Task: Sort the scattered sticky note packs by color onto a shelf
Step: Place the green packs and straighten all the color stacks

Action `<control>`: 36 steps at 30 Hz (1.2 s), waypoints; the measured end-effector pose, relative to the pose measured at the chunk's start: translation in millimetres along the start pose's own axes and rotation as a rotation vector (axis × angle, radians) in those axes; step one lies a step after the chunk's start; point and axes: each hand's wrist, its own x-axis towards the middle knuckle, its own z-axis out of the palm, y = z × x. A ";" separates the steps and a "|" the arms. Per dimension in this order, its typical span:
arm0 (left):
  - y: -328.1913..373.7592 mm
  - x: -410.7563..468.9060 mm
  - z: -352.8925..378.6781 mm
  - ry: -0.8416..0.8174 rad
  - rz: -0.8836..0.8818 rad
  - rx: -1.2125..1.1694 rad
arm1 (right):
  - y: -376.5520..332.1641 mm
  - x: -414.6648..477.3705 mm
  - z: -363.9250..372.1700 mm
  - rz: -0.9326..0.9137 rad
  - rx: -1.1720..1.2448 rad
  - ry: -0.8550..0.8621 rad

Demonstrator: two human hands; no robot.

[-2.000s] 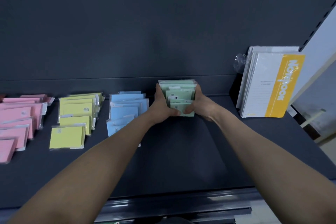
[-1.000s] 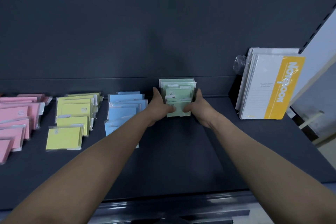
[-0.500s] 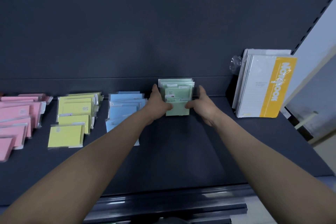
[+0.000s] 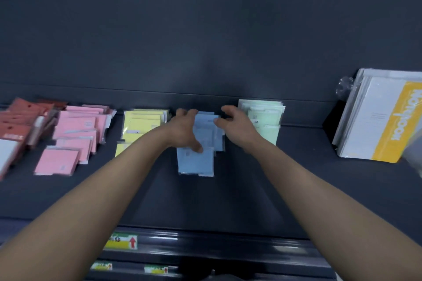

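Observation:
Sticky note packs lie in colour groups along the dark shelf. From left to right these are red packs, pink packs, yellow packs, blue packs and green packs. My left hand rests on the left side of the blue pile, thumb on a pack and fingers spread. At the pile's right side my right hand hovers with fingers curled and apart, just left of the green stack. Neither hand lifts a pack.
White and yellow notebooks lean upright at the shelf's right end. A dark back panel rises behind the packs. Price labels sit on the shelf's front rail, with another rail below.
Both hands have let go of the green stack and moved left to the blue pile. The view has shifted left, so the red packs now show.

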 end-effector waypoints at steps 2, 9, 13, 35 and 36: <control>-13.4 -2.6 8.3 -0.074 -0.030 0.016 | 4.2 6.0 12.3 0.118 0.032 -0.049; -39.5 7.8 16.6 -0.079 -0.047 -0.308 | 5.8 27.3 32.2 0.313 0.232 -0.040; -43.0 17.0 11.1 -0.157 -0.049 -0.359 | 6.7 41.2 36.3 0.360 0.330 0.000; -56.8 28.4 17.7 0.107 0.129 -0.609 | -1.4 25.3 40.3 0.227 0.760 -0.010; -58.7 28.2 20.1 0.110 0.148 -0.612 | -0.3 22.4 41.5 0.226 0.765 -0.008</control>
